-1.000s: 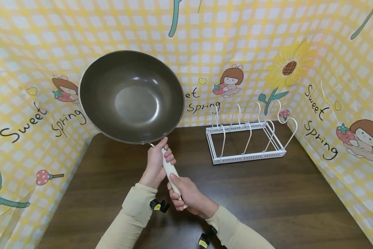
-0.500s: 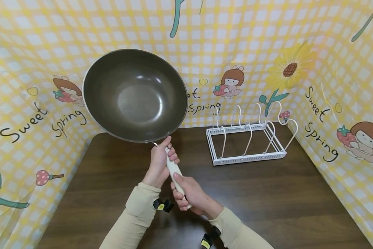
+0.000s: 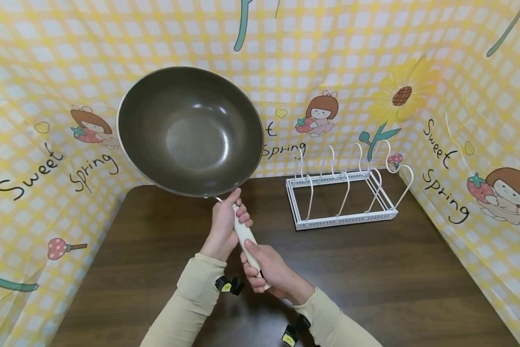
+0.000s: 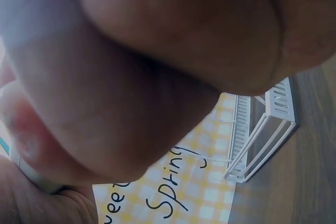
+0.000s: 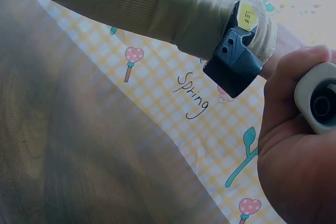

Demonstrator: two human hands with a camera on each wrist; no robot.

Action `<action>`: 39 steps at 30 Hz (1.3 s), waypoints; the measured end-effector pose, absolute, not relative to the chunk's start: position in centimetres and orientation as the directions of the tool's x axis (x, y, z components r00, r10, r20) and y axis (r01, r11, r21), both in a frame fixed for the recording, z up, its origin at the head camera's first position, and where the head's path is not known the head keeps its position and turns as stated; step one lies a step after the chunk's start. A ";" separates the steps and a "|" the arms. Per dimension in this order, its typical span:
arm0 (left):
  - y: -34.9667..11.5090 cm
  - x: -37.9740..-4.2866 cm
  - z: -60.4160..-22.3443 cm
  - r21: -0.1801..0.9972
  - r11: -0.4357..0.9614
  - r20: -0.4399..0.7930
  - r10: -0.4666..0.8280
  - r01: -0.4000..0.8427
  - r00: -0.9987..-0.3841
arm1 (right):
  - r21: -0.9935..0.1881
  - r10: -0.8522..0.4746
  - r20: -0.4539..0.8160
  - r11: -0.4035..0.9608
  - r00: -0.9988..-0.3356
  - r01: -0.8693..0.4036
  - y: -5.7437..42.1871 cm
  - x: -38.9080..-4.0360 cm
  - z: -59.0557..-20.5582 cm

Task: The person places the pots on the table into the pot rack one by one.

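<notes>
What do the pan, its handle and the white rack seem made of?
The pan looks like metal with a smooth, dark satin coating, judging by its soft highlights. The handle seems cream plastic, matte and evenly coloured. The rack is probably white-coated metal, given its thin bent rods, though plastic isn't ruled out.

Head: left hand (image 3: 224, 224) and right hand (image 3: 270, 268) viewed from above, camera aimed forward-down. Wrists: hands shot close-up, left view rolled sideways. White rack (image 3: 347, 220), ahead-right of hands, shared by head and left wrist.
</notes>
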State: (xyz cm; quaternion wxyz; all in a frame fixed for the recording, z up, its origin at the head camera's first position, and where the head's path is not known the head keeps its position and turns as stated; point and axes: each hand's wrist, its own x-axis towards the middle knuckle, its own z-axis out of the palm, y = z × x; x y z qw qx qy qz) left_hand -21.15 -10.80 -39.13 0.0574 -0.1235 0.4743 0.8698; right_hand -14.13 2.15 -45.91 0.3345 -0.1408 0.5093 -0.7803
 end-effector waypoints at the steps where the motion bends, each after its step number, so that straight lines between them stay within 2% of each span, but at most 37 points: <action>1: -10.8 -21.2 -39.1 0.808 -0.547 -0.272 -0.016 -0.219 -0.962 | -0.889 -0.665 -0.122 -0.257 -0.737 0.379 2.2 -14.1 -45.9; 39: -9.6 -20.9 -38.7 0.822 -0.529 -0.266 -0.030 -0.211 -0.963 | -0.873 -0.678 -0.126 -0.271 -0.724 0.406 3.6 -13.7 -44.8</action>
